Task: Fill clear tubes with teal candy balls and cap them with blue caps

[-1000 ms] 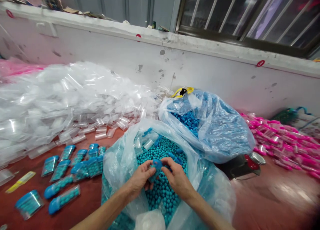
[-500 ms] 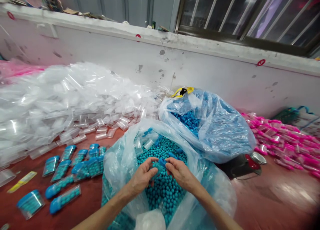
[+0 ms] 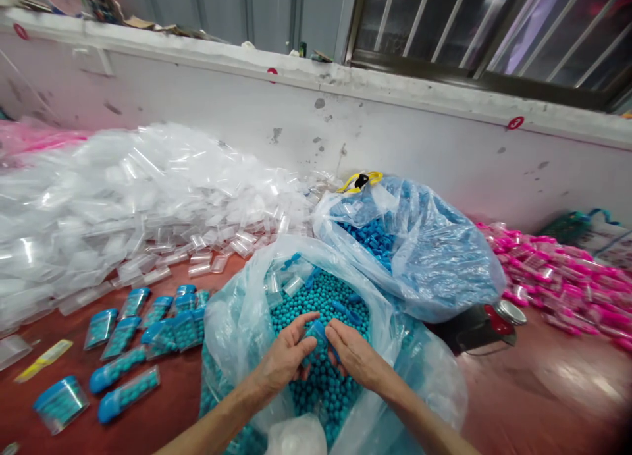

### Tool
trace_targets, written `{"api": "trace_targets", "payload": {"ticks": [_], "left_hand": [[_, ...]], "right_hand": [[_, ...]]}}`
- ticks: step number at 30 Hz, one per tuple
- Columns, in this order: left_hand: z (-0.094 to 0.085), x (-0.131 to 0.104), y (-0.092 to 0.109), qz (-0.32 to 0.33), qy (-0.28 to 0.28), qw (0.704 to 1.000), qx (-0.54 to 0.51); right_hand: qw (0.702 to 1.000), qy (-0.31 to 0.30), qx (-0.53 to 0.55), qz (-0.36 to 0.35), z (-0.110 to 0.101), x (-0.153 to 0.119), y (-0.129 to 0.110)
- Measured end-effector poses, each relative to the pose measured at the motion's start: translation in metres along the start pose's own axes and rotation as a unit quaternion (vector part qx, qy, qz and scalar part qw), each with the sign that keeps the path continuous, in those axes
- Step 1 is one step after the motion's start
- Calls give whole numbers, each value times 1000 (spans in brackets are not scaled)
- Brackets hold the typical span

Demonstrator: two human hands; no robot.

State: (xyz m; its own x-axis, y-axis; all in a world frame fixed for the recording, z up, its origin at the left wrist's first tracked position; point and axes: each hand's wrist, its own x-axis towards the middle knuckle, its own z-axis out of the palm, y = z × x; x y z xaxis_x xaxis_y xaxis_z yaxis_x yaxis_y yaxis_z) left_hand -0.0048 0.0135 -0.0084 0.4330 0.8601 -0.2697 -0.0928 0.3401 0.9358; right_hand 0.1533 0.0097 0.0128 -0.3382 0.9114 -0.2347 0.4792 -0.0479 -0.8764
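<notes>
Over an open plastic bag (image 3: 232,310) of turquoise beads (image 3: 328,386), my two hands meet at a small clear container with a blue cap (image 3: 318,330). My left hand (image 3: 284,353) is closed around the container from the left, thumb and forefinger near the cap. From the right, my right hand (image 3: 358,355) presses its fingers against the cap's side. Most of the container is hidden by my fingers. Loose blue caps (image 3: 348,312) and some clear empty containers (image 3: 293,285) lie on the beads inside the bag.
Several filled, blue-capped containers (image 3: 121,336) lie on the red table (image 3: 172,402) at left. Behind them rises a heap of clear containers (image 3: 148,198). A bag of blue caps (image 3: 429,244) stands behind the beads; pink-capped containers (image 3: 557,277) are piled at right beside a dark device (image 3: 474,330).
The blue cap between my hands has turned from lying low to standing more upright. My right hand has shifted slightly lower, and its fingers now reach around the cap's side.
</notes>
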Motion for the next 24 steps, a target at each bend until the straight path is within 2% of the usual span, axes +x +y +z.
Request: {"api": "trace_targets", "payload": {"ticks": [3,6,11,13,15,18,24], "left_hand": [[-1,-1,0,-2,-11,1000,-12],[-1,0,-4,5,-4,1000,-8],[6,4,-9,46,74,996,17],[6,4,-8,46,87,995,24],[4,3,-5,29,65,997,19],[-2,1,0,5,22,1000,-1],[-3,-3,7,-1,-13,1000,-1]], "right_hand": [[999,-11,51,10,4,0,4],[998,-18,54,7,6,3,6],[998,43,-10,-51,11,5,6],[998,46,17,-46,11,5,5],[994,16,109,-13,10,4,5],[966,-19,256,30,2,2,2],[938,13,346,34,-13,2,-2]]}}
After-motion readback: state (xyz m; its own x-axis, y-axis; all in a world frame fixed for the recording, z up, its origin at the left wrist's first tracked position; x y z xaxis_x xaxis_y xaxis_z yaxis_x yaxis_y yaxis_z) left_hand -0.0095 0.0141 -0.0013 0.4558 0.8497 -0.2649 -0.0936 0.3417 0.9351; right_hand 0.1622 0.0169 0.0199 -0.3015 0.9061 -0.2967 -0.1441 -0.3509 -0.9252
